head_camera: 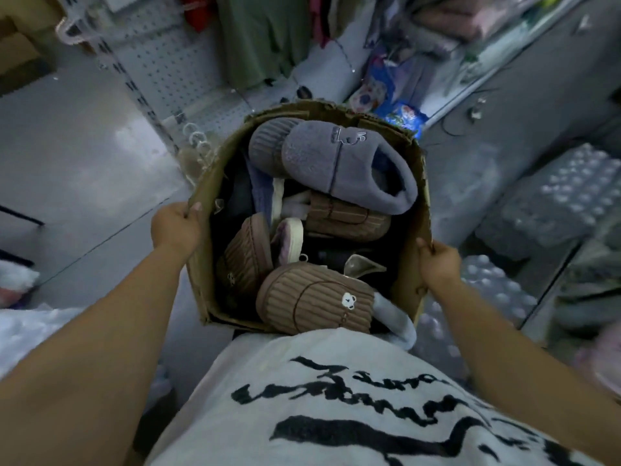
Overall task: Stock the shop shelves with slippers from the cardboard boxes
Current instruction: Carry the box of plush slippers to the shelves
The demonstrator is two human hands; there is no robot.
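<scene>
I hold an open cardboard box [411, 264] in front of my body, above the floor. My left hand [174, 228] grips its left rim and my right hand [437, 264] grips its right rim. Inside lie several fleece slippers: a grey-blue slipper [346, 163] on top at the far end, a brown ribbed slipper with a small bear badge [316, 302] nearest me, and more brown ones [247, 257] between them. The lower layers of the box are hidden.
A white pegboard shelf unit [161, 65] with hooks stands ahead left, with a green garment [262, 38] hanging on it. Packaged goods [403, 116] lie beyond the box. Shrink-wrapped bottle packs [564, 203] are stacked on the right. Grey floor [74, 156] lies to the left.
</scene>
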